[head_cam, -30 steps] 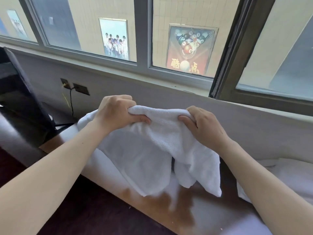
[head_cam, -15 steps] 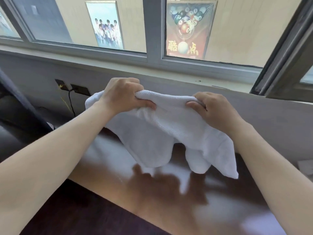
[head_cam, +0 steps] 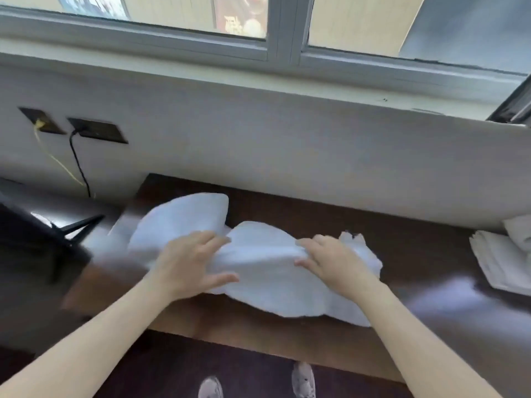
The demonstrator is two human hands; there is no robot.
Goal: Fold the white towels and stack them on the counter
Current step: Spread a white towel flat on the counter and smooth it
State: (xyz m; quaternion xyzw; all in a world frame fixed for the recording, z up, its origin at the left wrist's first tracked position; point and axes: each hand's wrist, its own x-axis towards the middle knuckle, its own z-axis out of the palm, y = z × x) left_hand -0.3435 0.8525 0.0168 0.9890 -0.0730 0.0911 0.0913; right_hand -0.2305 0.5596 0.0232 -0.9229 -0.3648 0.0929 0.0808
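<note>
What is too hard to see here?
All in the head view:
Posters: cut off by the top edge.
White cloth pile: cut off by the right edge.
Shoes: cut off by the bottom edge.
Dark object, left: too blurred to name.
Left hand and right hand on the white towel: blur hides whether they grip or press.
</note>
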